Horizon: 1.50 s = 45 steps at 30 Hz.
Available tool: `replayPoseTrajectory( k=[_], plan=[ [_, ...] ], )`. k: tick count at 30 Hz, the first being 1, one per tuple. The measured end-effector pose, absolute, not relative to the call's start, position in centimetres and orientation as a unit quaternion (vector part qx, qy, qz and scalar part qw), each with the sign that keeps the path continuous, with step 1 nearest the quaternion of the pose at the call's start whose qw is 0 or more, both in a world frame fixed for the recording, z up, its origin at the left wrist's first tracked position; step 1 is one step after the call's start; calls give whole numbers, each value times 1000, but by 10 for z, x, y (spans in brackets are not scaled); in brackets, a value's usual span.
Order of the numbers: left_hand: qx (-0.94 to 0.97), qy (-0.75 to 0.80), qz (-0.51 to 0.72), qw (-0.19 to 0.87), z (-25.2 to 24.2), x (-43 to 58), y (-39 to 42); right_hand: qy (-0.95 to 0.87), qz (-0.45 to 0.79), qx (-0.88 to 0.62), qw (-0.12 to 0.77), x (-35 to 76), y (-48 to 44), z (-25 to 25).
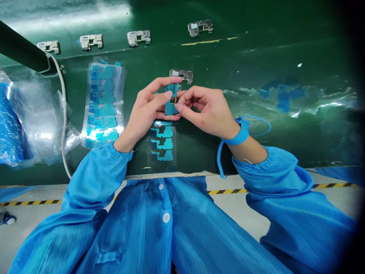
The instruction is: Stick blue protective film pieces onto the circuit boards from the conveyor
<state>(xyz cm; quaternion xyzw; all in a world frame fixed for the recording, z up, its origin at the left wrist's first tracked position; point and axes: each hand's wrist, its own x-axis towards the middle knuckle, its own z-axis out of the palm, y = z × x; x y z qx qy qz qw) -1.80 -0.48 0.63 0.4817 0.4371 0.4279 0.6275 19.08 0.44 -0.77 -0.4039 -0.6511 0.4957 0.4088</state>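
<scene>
My left hand (152,101) grips a small circuit board (171,109) by its edges, its thumb lying across the face. Blue film covers most of that face. At the board's right edge, the thumb and index finger of my right hand (201,108) pinch close together on it; whether they hold the board or the film's edge I cannot make out. A blue strap with a coiled cord circles my right wrist. Just beyond my fingers lies another circuit board (185,75). Below my hands is a clear sheet (162,144) bearing several blue cut-out films.
Several more boards, one of them a metallic circuit board (200,28), lie in a row along the back. Left of my hands is a stack of film sheets (104,102). A white cable (64,114) runs beside plastic bags (37,118). Blue film scraps (282,93) lie at right.
</scene>
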Motion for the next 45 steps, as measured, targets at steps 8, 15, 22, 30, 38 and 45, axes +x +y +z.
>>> replayPoseTrajectory(
  k=[8,15,22,30,38,45],
  plan=[
    [466,412,416,664,5,-20,-3,-644,499,-413,408,190,6,-3],
    [444,429,450,645,20,-20,-8,-622,491,-405,457,194,9,6],
    [479,427,465,610,19,-20,-11,-627,475,-413,459,193,9,4],
    [476,438,467,603,16,-16,-11,-659,494,-379,421,188,6,-1],
    [450,456,474,604,13,-11,-11,-671,485,-376,416,188,6,-5],
    [421,455,470,629,5,-14,-9,-673,512,-374,381,181,4,-12]
  ],
)
